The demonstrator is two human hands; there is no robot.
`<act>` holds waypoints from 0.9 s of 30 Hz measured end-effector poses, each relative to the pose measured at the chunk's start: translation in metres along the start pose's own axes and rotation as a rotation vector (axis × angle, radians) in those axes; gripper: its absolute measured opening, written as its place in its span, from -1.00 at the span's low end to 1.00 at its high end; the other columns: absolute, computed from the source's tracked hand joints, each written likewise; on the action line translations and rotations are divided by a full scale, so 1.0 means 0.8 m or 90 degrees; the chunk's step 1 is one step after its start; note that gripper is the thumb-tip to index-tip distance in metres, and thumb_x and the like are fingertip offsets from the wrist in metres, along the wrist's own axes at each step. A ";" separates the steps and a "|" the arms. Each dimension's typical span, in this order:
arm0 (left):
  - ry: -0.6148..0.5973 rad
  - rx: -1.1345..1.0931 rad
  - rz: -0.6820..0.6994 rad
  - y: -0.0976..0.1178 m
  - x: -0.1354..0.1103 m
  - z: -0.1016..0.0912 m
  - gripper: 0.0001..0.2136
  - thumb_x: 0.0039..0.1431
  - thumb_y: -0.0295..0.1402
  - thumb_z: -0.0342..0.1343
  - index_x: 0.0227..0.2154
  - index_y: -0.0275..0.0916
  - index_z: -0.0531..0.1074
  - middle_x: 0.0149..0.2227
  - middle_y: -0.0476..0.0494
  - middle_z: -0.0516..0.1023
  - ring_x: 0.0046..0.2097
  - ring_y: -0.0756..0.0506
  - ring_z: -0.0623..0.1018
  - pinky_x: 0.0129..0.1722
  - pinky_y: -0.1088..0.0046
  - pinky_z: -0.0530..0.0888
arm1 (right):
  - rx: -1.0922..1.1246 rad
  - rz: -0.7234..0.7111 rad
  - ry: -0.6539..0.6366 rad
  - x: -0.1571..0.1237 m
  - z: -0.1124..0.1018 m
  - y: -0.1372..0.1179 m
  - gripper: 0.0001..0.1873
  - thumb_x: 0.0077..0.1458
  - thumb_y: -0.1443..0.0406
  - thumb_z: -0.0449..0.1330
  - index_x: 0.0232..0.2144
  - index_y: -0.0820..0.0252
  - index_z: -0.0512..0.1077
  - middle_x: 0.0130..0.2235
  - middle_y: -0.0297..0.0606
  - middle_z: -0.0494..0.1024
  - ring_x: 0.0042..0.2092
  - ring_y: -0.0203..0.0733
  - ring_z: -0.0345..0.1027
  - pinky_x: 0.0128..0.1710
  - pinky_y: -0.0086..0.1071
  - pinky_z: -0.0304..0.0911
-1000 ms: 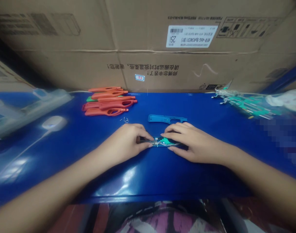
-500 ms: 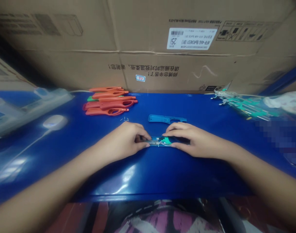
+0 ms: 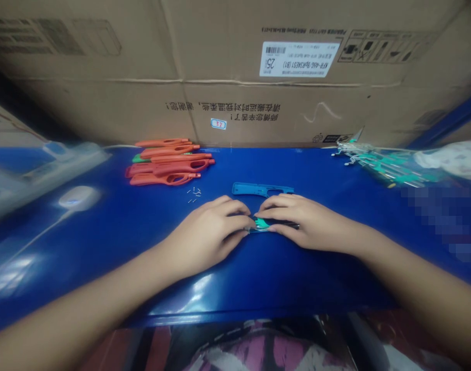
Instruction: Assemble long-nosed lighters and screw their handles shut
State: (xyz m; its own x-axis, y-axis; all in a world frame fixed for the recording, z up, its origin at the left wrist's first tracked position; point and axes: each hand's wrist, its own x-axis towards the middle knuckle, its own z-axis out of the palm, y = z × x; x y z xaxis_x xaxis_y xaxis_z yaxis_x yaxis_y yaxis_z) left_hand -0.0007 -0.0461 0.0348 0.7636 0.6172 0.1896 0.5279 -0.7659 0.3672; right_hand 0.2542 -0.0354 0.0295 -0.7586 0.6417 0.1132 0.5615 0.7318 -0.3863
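Note:
Between my two hands, low over the blue table, is a partly assembled stick lighter [image 3: 262,223]. A green inner part, white wire and a piece of its blue shell show; the rest is covered by fingers. My left hand [image 3: 216,229] pinches its left end, fingertips pressing close to the green part. Around the right end my right hand [image 3: 301,219] is closed, thumb in front and fingers behind, with a thin metal rod showing under the palm. Just behind the hands lies a separate blue shell half [image 3: 254,189], hollow with a handle opening.
Orange and red lighter shells [image 3: 169,167] are piled at the back left, several small screws [image 3: 194,194] beside them. Green lighter inner parts with metal rods [image 3: 390,162] lie at the back right. A white corded device [image 3: 79,197] sits left. A cardboard box [image 3: 235,93] stands behind the table.
My left hand has slid right along the lighter, toward the green part, covering the piece of it that showed before. My right hand keeps its grip. The view has shifted slightly.

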 end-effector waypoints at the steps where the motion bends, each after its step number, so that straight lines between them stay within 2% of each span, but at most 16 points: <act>1: 0.002 -0.005 0.004 -0.001 0.000 0.003 -0.75 0.38 -0.40 -0.02 -0.05 -0.13 0.54 -0.01 -0.14 0.52 0.00 -0.16 0.46 0.00 0.27 0.43 | 0.002 -0.001 0.000 0.000 0.000 0.000 -0.68 0.32 0.28 0.11 0.08 0.09 0.47 0.09 -0.16 0.50 0.09 -0.07 0.38 0.10 -0.12 0.29; 7: 0.007 -0.040 0.004 -0.004 -0.001 0.016 -0.71 0.36 -0.45 -0.03 -0.03 -0.12 0.55 0.02 -0.17 0.50 0.01 -0.17 0.46 0.01 0.24 0.44 | 0.014 0.001 0.005 0.001 0.001 0.000 -0.68 0.30 0.29 0.13 0.07 0.07 0.48 0.08 -0.16 0.50 0.08 -0.07 0.39 0.09 -0.14 0.30; 27: 0.039 -0.092 0.012 -0.005 0.001 0.023 -0.69 0.33 -0.51 -0.03 0.00 -0.12 0.50 -0.01 -0.15 0.46 -0.03 -0.15 0.44 0.03 0.20 0.42 | 0.023 0.002 0.004 -0.001 0.002 -0.001 -0.69 0.31 0.30 0.10 0.06 0.09 0.47 0.10 -0.17 0.48 0.10 -0.06 0.36 0.12 -0.12 0.26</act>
State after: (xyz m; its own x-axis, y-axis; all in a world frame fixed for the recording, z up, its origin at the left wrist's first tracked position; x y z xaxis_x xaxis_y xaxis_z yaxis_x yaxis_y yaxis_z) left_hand 0.0050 -0.0459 0.0167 0.7468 0.6161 0.2506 0.4515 -0.7462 0.4892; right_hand 0.2539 -0.0365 0.0282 -0.7544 0.6458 0.1176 0.5518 0.7209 -0.4193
